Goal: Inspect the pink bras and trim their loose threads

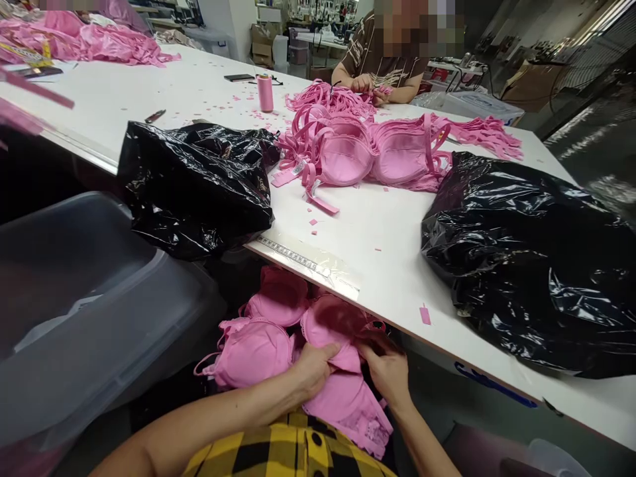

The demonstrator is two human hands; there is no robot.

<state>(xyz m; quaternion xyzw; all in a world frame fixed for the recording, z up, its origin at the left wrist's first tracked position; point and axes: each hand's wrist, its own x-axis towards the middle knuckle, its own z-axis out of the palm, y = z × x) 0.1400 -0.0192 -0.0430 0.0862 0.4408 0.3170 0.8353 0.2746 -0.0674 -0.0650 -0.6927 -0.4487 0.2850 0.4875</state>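
Observation:
Below the table's front edge, my left hand [314,371] grips the lower middle of a pink bra [328,324], thumb on top. At the bra's right side, my right hand [388,371] is closed on its edge, with the fingertips partly hidden. A second pink bra [258,351] lies under it on my lap, its lace-trimmed band spreading left and lower right. Another pink cup [278,298] shows behind, in the shade of the table. On the tabletop ahead sits a stack of pink bras [348,159] with straps bunched at the left.
Black plastic bags stand on the table at left [199,192] and right [536,265]. A measuring tape [288,252] runs along the edge of the white table [377,225]. A grey plastic bin [99,318] is at my left. Across the table a person [382,66] handles pink straps.

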